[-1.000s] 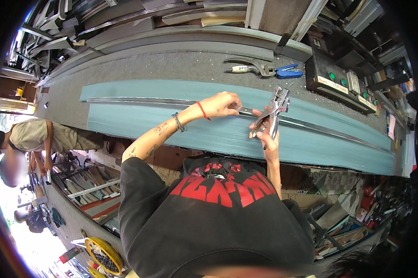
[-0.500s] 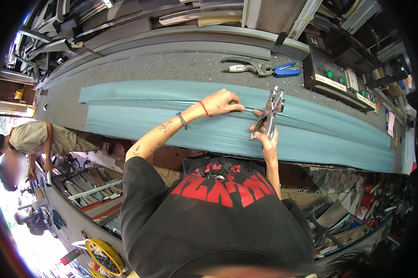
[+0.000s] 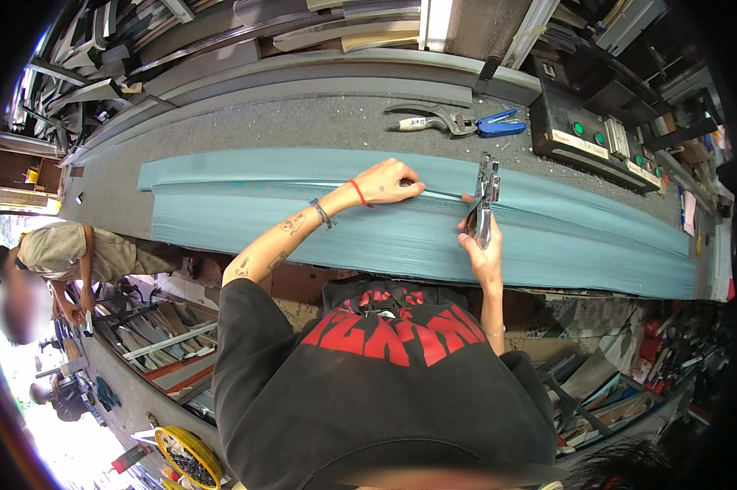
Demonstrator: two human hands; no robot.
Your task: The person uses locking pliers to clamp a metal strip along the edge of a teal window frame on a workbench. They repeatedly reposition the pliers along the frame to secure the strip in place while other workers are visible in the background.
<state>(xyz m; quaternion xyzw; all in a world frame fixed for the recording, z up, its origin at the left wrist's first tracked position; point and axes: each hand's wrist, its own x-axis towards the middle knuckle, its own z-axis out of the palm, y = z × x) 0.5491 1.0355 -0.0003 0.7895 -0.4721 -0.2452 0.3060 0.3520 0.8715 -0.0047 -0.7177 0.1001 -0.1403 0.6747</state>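
Note:
A long teal sheet-metal profile (image 3: 303, 220) lies along the grey workbench (image 3: 246, 131). My left hand (image 3: 393, 181) pinches its raised middle ridge with fingers closed on the fold. My right hand (image 3: 483, 237) grips a silver metal hand tool (image 3: 486, 196), a crimper or plier held upright with its jaws at the ridge just right of my left hand. A red band and a bracelet sit on my left wrist.
Tin snips with blue handles (image 3: 458, 124) lie on the bench behind the profile. A dark control box with green buttons (image 3: 589, 135) stands at the right. Metal strips fill racks behind. A person in a beige shirt (image 3: 66, 253) bends at the left. A yellow reel (image 3: 189, 457) sits below.
The view has shifted slightly. My left hand has slid a little along the ridge toward the tool. The right hand still holds the tool at the ridge.

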